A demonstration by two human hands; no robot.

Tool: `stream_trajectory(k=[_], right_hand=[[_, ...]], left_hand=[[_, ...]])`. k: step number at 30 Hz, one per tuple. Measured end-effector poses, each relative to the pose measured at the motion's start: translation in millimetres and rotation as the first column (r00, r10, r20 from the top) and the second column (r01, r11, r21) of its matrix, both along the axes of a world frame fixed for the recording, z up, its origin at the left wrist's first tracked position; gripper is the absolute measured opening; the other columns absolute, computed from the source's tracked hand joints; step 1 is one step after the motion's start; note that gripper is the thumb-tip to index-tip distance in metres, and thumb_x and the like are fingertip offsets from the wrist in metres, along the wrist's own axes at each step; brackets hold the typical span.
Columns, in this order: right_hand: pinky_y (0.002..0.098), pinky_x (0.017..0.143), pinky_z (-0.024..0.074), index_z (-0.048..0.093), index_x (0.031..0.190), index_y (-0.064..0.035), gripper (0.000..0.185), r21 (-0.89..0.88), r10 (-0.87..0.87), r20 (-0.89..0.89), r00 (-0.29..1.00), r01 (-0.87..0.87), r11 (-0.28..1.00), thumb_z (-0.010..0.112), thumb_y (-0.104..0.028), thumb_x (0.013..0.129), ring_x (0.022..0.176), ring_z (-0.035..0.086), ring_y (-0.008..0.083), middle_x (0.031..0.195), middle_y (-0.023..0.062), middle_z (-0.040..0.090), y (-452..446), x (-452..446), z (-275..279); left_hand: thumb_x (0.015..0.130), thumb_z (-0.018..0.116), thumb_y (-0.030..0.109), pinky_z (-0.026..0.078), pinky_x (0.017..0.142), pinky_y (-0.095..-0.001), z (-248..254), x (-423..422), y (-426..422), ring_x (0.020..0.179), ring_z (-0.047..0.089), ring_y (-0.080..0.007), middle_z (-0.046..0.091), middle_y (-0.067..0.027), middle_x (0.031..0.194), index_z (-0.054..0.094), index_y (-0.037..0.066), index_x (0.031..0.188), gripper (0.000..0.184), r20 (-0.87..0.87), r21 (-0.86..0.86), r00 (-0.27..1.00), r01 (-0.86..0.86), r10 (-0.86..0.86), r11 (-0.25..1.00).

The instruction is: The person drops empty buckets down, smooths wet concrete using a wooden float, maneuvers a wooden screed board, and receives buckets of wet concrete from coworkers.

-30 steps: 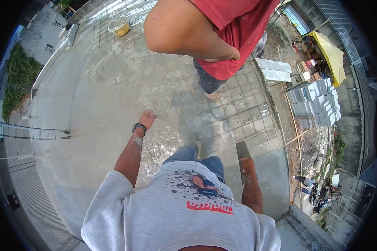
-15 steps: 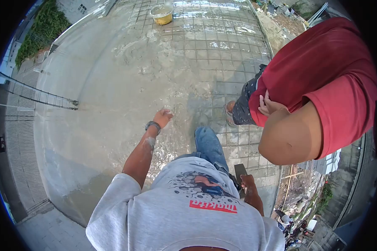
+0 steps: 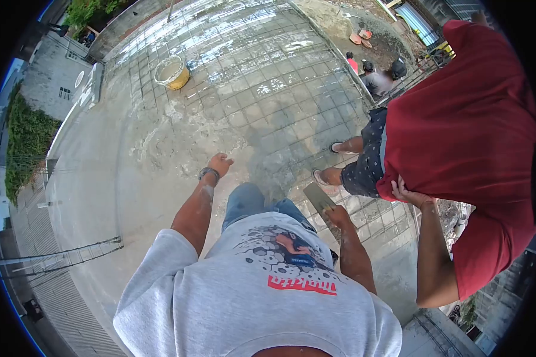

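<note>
R hand (image 3: 339, 216) clasped on flat trowel (image 3: 318, 197); L hand (image 3: 220, 163) part-curled.
Trowel's in R grip, blade out fwd & slightly L of it; can't tell if it touches the surface below. L hand is fwd-L of R grip, can't tell if clenched. Wire mesh (image 3: 291, 95) fwd of R grip, yellow bucket (image 3: 177, 80) well off fwd-L. Co-worker w/ red shirt (image 3: 458, 131) R of grip, hand (image 3: 409, 194) at hem.

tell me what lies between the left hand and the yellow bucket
In the head view, rough, wet-looking concrete lies between the left hand and the yellow bucket, with mesh lines showing nearer the bucket.
</note>
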State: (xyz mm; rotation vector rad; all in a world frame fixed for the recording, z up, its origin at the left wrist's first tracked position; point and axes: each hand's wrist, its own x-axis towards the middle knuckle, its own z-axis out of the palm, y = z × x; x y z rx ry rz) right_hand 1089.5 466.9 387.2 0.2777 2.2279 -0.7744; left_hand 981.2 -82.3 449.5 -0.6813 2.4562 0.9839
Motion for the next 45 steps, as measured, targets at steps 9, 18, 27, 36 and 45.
stream_trajectory(k=[9, 18, 27, 36, 45], right_hand=[[0.0353, 0.049, 0.0461, 0.068, 0.109, 0.0004, 0.043, -0.094, -0.154, -0.023, 0.988, 0.151, 0.984, 0.069, -0.037, 0.089, 0.050, 0.059, 0.0196, 0.062, 0.0093, 0.060, -152.4, -223.5, -8.8], [0.0337, 0.039, 0.0408, 0.067, 0.102, -0.0006, 0.034, -0.048, -0.409, 0.066, 0.910, 0.412, 0.910, 0.066, -0.034, 0.093, 0.042, 0.054, 0.0179, 0.059, 0.0061, 0.056, -223.8, -405.0, 17.0], [0.0330, 0.039, 0.0404, 0.068, 0.115, -0.0038, 0.039, -0.091, -0.675, 0.109, 0.729, 0.684, 0.724, 0.067, -0.036, 0.092, 0.044, 0.057, 0.0158, 0.062, 0.0056, 0.061, -265.3, -530.5, 79.1], [0.0386, 0.048, 0.0475, 0.069, 0.080, 0.0022, 0.046, 0.041, -0.653, 0.056, 0.755, 0.652, 0.757, 0.066, -0.043, 0.086, 0.047, 0.061, 0.0233, 0.056, 0.0115, 0.063, -251.6, -693.6, 38.3], [0.0472, 0.076, 0.0542, 0.071, 0.101, -0.0025, 0.037, 0.080, -0.490, -0.328, 0.808, 0.541, 0.837, 0.057, -0.035, 0.088, 0.084, 0.068, 0.0413, 0.091, 0.0228, 0.071, -264.8, -933.2, 26.2]], left_hand=[[0.097, 0.051, 0.029, 0.050, 0.097, -0.0402, -90.0, -49.2, -214.3, 0.108, 0.066, -0.0286, 0.070, -0.0151, 0.115, 0.072, 0.015, 0.116, 0.032, 0.346, -0.267, 0.819, 0.554, -0.458, 0.789], [0.085, 0.064, 0.032, 0.050, 0.096, -0.0406, -132.6, -239.2, -340.9, 0.105, 0.067, -0.0326, 0.072, -0.0195, 0.107, 0.075, 0.005, 0.101, 0.033, -0.056, -0.069, 0.998, 0.017, -0.021, 0.998], [0.086, 0.070, 0.029, 0.052, 0.056, -0.0354, -135.4, -488.7, -358.7, 0.069, 0.061, -0.0171, 0.066, -0.0039, 0.081, 0.070, 0.010, 0.102, 0.025, -0.022, 0.123, 0.999, -0.027, 0.030, 0.992], [0.087, 0.068, 0.032, 0.049, 0.092, -0.0337, -151.1, -715.8, -397.6, 0.115, 0.057, -0.0202, 0.062, -0.0048, 0.125, 0.073, 0.017, 0.108, 0.026, 0.324, -0.546, 0.097, 0.831, -0.941, -0.102], [0.079, 0.066, 0.027, 0.056, 0.072, -0.0462, -74.5, -902.1, -399.2, 0.080, 0.070, -0.0300, 0.070, -0.0127, 0.084, 0.068, 0.022, 0.116, 0.038, 0.277, -0.300, 0.495, 0.859, -0.824, 0.415]])
